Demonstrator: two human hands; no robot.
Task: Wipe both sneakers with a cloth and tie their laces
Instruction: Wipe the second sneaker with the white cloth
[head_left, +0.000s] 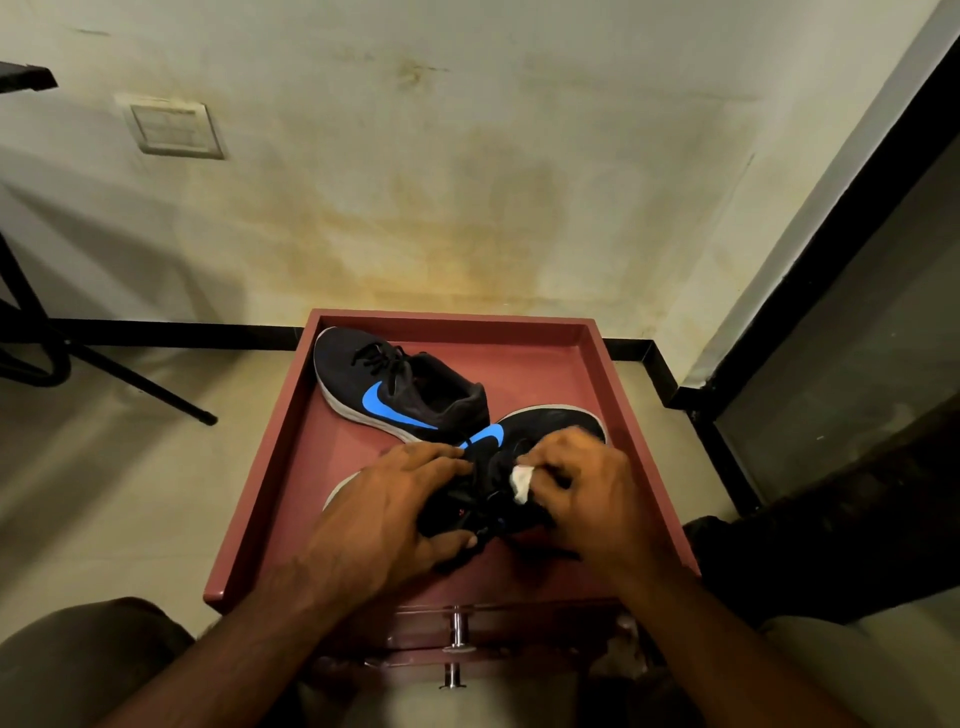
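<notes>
Near sneaker (550, 423): black, blue swoosh, on the red table (561, 364), under both hands.
Left hand (384, 512): fingers curled round its collar.
Right hand (587, 491): pinches white cloth (522, 480) against laces.
Far sneaker (400, 387): black, blue swoosh, just behind.

A plain room in a home, probably: a stained cream wall (467, 156) rises behind a small red drawer cabinet (587, 332), with a wall switch plate (171, 124) up to its left and tiled floor (130, 467) around it.
</notes>
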